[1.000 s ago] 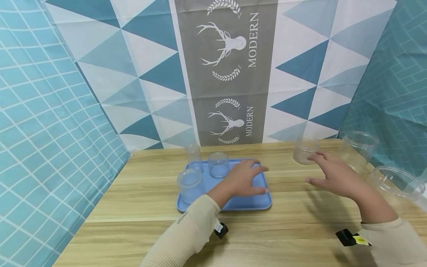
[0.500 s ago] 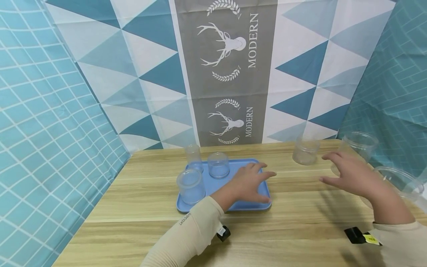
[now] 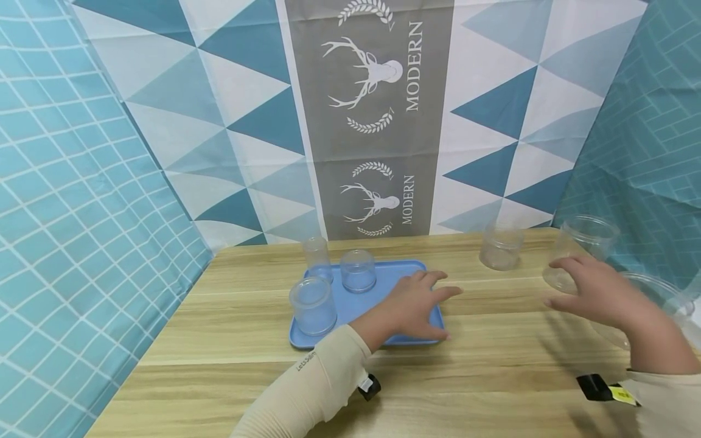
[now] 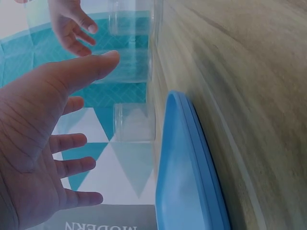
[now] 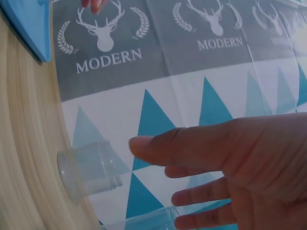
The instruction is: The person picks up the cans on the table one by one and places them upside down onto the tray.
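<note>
My left hand point(image 3: 413, 304) hovers over the right side of the blue tray point(image 3: 390, 280), fingers spread and holding nothing. On the tray stand a clear wide-mouthed jar point(image 3: 313, 313), a narrow clear jar point(image 3: 317, 261) and a short clear jar point(image 3: 358, 274). My right hand point(image 3: 602, 295) is raised at the right, thumb and fingers apart around air. From the head it partly covers a tall clear jar point(image 3: 586, 234); contact is not evident. In the right wrist view, a short clear jar point(image 5: 88, 167) lies beyond the thumb, apart from it.
At the back right of the wooden table point(image 3: 471, 377) stands a clear jar point(image 3: 501, 249). A larger clear jar point(image 3: 665, 298) stands nearer at the right edge, partly behind my right forearm. Patterned cloth point(image 3: 378, 121) hangs behind the table, with teal cloth at both sides.
My right hand has moved right, away from the back jar and towards the larger jars. My left hand has drifted slightly right and down above the tray. The jars have stayed put.
</note>
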The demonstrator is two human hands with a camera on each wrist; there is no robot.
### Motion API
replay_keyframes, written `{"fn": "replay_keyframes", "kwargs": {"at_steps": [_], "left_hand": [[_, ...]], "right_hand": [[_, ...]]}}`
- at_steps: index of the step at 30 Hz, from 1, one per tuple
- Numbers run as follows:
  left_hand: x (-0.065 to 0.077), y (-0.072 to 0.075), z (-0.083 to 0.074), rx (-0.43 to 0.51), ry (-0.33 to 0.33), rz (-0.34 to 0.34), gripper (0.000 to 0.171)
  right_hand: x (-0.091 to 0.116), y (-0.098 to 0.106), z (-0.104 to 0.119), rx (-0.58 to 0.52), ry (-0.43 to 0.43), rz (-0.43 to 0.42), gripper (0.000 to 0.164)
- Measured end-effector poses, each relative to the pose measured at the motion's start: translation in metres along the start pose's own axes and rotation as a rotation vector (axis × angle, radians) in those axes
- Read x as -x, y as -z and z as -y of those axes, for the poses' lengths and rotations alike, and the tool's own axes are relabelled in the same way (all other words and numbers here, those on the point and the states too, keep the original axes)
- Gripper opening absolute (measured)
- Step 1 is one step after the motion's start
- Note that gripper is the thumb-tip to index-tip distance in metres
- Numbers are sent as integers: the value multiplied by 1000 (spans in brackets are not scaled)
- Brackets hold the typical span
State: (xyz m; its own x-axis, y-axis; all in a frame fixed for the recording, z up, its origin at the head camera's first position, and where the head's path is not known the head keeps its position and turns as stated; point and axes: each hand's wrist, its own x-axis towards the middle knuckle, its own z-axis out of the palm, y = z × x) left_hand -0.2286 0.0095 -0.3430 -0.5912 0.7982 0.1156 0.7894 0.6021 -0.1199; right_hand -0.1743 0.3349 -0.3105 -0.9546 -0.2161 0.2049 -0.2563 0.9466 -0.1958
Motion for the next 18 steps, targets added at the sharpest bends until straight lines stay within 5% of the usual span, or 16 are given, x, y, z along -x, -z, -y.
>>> {"fn": "replay_keyframes", "kwargs": {"at_steps": [18], "left_hand": [[-1,2,-1,11,-16,-26,77]], "right_hand": [[5,8,-34,61,-54,90,87]]}}
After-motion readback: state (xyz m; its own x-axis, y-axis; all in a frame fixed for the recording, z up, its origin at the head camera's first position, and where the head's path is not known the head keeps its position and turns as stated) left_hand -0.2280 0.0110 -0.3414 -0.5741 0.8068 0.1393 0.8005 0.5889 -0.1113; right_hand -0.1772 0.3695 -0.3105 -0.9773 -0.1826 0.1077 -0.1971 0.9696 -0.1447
